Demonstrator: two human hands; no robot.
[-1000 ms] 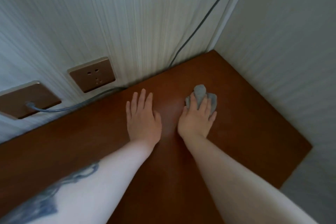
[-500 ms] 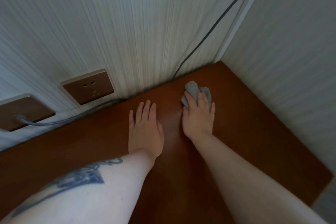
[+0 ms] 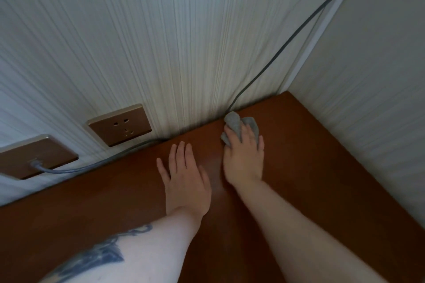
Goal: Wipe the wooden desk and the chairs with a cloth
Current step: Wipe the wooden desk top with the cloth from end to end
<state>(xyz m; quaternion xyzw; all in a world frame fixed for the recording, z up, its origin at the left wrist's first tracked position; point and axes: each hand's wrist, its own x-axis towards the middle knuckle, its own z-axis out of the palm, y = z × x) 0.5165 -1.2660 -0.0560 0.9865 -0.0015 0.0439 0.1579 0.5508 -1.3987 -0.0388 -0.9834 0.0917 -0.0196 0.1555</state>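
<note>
Nearest the camera, two bare forearms are reaching forward over the wooden desk (image 3: 322,167), whose reddish-brown top is showing a soft sheen between the hands. The left forearm is carrying a blue tattoo (image 3: 96,257). The left hand (image 3: 186,181) is lying palm-down on the desk, well in from its back edge, with its fingers straight and only slightly apart, holding nothing. Just beside it, the right hand (image 3: 245,156) is pressing down on the cloth (image 3: 239,125), its fingers lying fairly straight over the fabric; whether the thumb is tucking under it is hard to tell from this angle. The cloth is small, grey and bunched into soft folds, and it is sitting against the desk's back edge, near the far right corner. Beyond, a grey cable (image 3: 287,46) is running down the ribbed white wall (image 3: 161,30) to that back edge. Two bronze wall sockets (image 3: 119,124) are sitting toward the left.
</note>
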